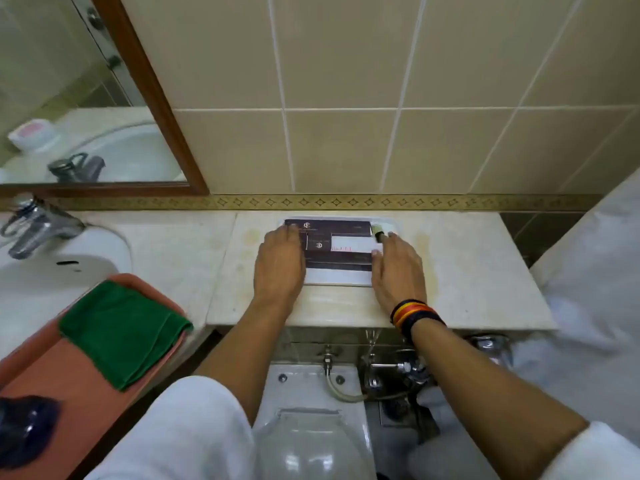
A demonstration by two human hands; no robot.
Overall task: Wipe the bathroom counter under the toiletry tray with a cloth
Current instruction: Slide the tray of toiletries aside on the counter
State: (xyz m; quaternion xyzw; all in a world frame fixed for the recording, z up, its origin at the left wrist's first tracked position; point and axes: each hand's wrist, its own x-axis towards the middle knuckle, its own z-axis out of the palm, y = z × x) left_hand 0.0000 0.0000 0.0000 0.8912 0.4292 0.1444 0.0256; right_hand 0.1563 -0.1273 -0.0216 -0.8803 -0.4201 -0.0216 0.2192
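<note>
A white toiletry tray sits on the pale marble counter against the tiled wall, holding dark packets and a small bottle. My left hand rests on the tray's left side and my right hand on its right side, fingers laid over the edges. Whether the tray is lifted off the counter I cannot tell. A folded green cloth lies apart at the lower left, on an orange tray beside the sink.
A white sink with a chrome tap is at the left, below a wood-framed mirror. A toilet and chrome plumbing stand below the counter's front edge. A white towel hangs at the right.
</note>
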